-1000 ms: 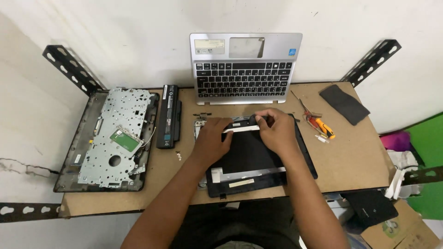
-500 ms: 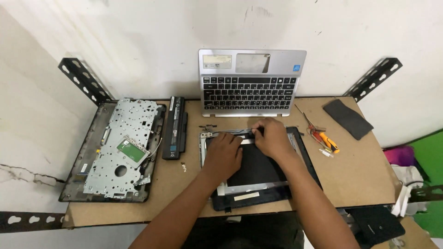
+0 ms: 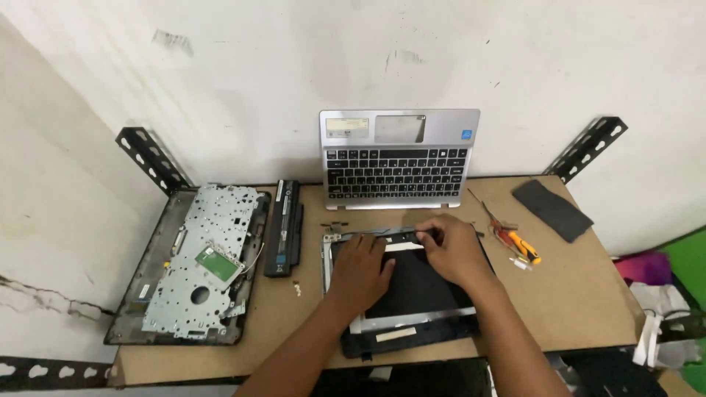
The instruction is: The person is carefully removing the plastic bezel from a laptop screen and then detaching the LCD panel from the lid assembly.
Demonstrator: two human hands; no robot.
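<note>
A black laptop screen panel (image 3: 419,294) is lying flat at the near middle of the surface, its dark glass facing up, pale metal framing showing along its left and near edges, and a thin strip (image 3: 382,232) running across its far edge.

Nothing fancy here, just two bare forearms coming in from the bottom edge; no sleeves showing anywhere up to where the frame cuts them off; no gloves, no watch, no wristband that I can spot; left hand (image 3: 358,270) and right hand (image 3: 457,251) are both plain, no rings visible; fingertips are too small to make out more.
</note>
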